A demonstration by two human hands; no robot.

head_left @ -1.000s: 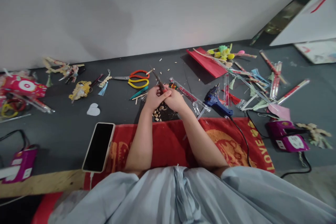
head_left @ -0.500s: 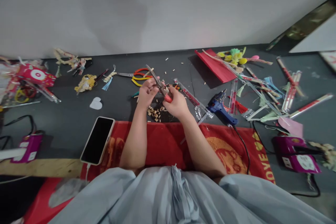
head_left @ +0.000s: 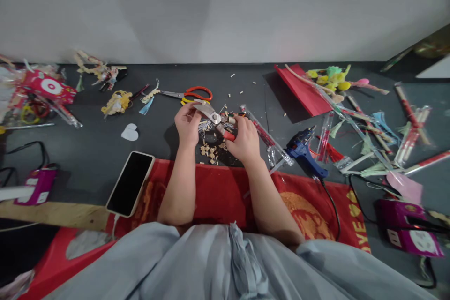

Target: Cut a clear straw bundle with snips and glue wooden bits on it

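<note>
My right hand (head_left: 245, 139) is wrapped round the red handles of metal pruning shears (head_left: 215, 117). Their blades are parted and point up and left towards my left hand (head_left: 188, 124). The fingers of that hand are curled by the blade tip; something small and pale shows at them, too small to name. Below the shears lies a pile of small cut wooden pieces (head_left: 211, 151), with a bundle of thin pale strands (head_left: 205, 126) above it. Orange-handled scissors (head_left: 198, 91) rest just beyond my left hand, partly over a yellow-handled tool (head_left: 186, 101).
A phone (head_left: 131, 183) and a white heart-shaped piece (head_left: 130, 132) lie left. To the right are a blue glue gun (head_left: 305, 150), a red folded card (head_left: 304, 93) and wrapped sticks with tassels. A red towel (head_left: 221, 192) covers the front edge. Purple boxes (head_left: 409, 227) with cables stand at the sides.
The shears' blades have spread apart and tilted further left. My left hand has shifted left, away from my right hand. The whole view has turned slightly.
</note>
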